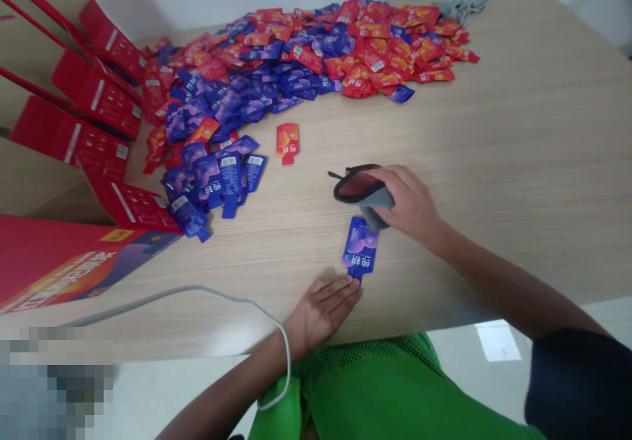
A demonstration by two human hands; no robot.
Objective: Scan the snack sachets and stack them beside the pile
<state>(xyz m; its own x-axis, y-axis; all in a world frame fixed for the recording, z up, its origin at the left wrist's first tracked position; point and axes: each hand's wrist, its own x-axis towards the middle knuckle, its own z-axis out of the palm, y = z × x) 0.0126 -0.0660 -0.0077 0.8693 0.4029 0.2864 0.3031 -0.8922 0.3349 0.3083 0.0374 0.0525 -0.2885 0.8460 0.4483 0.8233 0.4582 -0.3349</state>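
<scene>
1. Two hands present: left hand [326, 305] flat, fingers extended, fingertips on the neck of a blue sachet [360, 246]; right hand [407, 203] closed round a grey pouch [379, 197].
2. Blue sachet lies on table [518, 130]; pouch overlaps its corner, contact unconfirmed.
3. Red sachet [288, 142] lies apart.
4. Sachet pile [296, 64] beyond; red boxes [93, 91] leftward.

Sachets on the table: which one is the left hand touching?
The lone blue-purple sachet, touched at its narrow end by the left hand. The lone red-orange sachet and the piled sachets lie farther from that hand, untouched.
</scene>
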